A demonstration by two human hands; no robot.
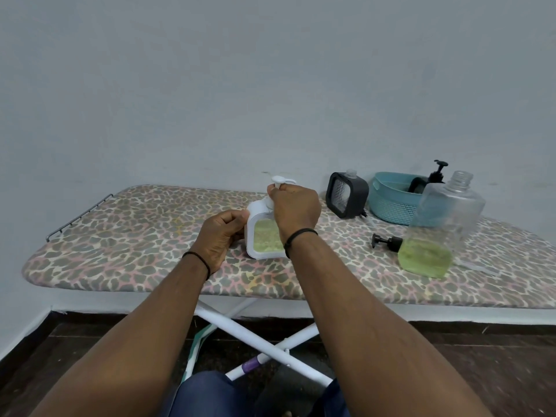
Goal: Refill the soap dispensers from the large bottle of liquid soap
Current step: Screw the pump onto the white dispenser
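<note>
Fingers of the right hand (296, 210) are curled round the neck of the white pump (281, 182) atop the white dispenser (264, 233), while the fingers of the left hand (224, 233) pinch the dispenser's left edge to steady it.

In the head view, the white dispenser stands on the ironing board (135, 236) near the middle, its window showing green soap well up. At three o'clock from it stands the large bottle (436, 227), uncapped, with only a shallow pool of green soap left at its base. A loose black pump (386, 242) lies just beside the bottle's left foot. At one o'clock a black dispenser (346, 194) sits open-necked, and beyond it a blue basket (391, 203) holds another black pump.

The step in hand looks like screwing the white pump home. Done well, the left hand should hold the body square to the board so it cannot twist, and the right should turn the collar rather than the nozzle, keeping the thread straight and stopping once snug.
</note>
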